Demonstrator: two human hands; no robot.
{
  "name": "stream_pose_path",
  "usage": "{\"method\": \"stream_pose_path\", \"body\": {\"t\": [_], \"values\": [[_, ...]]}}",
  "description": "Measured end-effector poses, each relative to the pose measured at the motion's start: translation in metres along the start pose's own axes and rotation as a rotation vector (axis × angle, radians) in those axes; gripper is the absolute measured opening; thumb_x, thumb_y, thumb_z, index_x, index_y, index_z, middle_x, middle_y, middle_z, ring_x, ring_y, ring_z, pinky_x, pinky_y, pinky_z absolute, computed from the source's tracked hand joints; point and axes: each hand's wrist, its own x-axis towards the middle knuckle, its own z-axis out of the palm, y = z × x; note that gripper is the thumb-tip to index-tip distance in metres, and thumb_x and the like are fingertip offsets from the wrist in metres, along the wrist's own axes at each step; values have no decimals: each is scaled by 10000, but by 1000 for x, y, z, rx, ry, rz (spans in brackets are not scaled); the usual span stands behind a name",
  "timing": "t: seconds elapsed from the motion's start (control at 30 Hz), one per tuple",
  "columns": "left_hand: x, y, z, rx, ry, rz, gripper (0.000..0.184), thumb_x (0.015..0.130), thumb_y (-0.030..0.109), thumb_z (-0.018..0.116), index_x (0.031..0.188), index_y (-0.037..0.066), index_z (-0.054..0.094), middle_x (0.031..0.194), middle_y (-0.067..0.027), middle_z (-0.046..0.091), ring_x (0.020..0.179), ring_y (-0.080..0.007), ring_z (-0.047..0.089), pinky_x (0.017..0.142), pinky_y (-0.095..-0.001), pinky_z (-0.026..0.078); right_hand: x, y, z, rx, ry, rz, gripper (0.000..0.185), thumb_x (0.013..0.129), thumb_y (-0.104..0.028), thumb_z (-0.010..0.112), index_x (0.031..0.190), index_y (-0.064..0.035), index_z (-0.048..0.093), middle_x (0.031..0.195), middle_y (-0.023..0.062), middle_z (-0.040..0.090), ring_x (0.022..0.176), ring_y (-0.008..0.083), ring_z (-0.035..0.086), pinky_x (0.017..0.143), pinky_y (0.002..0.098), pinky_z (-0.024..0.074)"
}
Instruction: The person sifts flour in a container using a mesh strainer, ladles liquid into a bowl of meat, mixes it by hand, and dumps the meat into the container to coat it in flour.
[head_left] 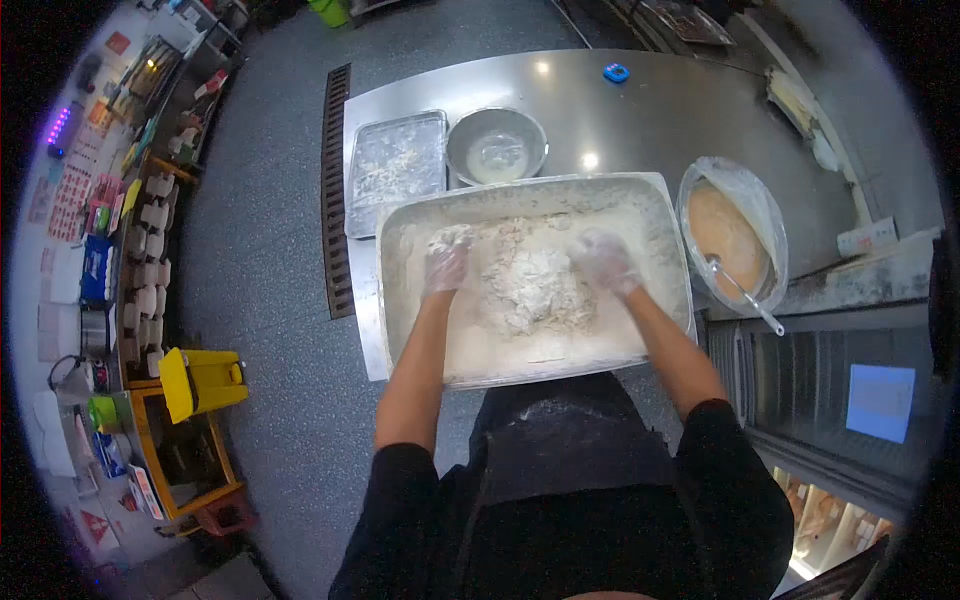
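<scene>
A large white tub (655, 200) stands on the steel table, its inside coated with flour. In its middle lies a heap of floured dough (535, 285). My left hand (450, 258), in a clear glove caked with flour, is in the tub to the left of the heap; what its fingers do is hard to make out. On the heap's right side is my right hand (605, 262), also gloved and blurred by motion, its fingers towards the dough.
Behind the tub are a floured metal tray (398, 160) and a steel bowl (497, 120). To the right stands a plastic-lined container (725, 240) of tan contents with a spoon (745, 295). A small blue device (616, 73) lies at the far side.
</scene>
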Motion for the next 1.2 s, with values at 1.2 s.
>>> {"method": "stream_pose_path", "body": {"t": [1.2], "values": [[-25,44,61,-353,-814,236,413,835,223,466,1229,101,455,1192,-155,505,1086,-258,480,934,-331,349,6,22,68,992,-574,-13,443,862,-317,481,1210,-46,438,1135,81,506,973,194,503,865,310,405]]}}
